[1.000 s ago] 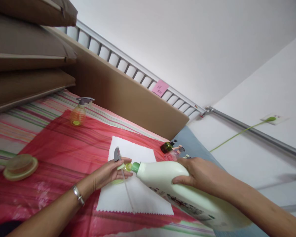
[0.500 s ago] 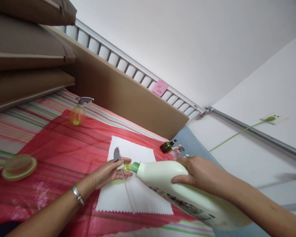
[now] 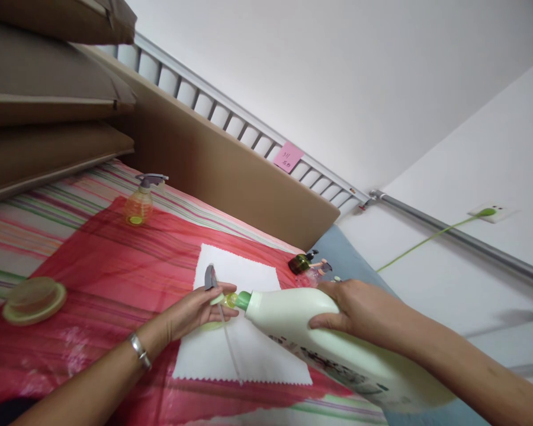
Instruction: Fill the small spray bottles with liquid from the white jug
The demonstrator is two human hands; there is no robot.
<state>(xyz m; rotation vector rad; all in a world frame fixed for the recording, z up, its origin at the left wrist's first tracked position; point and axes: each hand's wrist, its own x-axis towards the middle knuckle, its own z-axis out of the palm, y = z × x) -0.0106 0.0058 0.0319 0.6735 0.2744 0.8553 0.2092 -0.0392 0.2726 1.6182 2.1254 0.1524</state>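
My right hand [image 3: 359,307] is wrapped round a large pale green bottle [image 3: 302,322], which is tipped with its green neck [image 3: 243,300] pointing left and down. That neck meets the yellowish mouth of a small clear bottle [image 3: 230,300], whose body is mostly hidden below. My left hand [image 3: 199,307] is closed on a pump head [image 3: 210,278] with a grey spout and pale green collar; its long clear tube [image 3: 231,349] hangs over the white sheet. The left fingers also lie around the small bottle's mouth; whether they grip it I cannot tell.
A white scalloped sheet [image 3: 249,361] lies on red plastic film [image 3: 115,284]. An amber pump bottle [image 3: 138,207] stands far left, a round pale green lid [image 3: 34,300] near left. A dark bottle [image 3: 299,264] and a pink bottle [image 3: 313,276] are beyond the sheet, before a brown board [image 3: 222,171].
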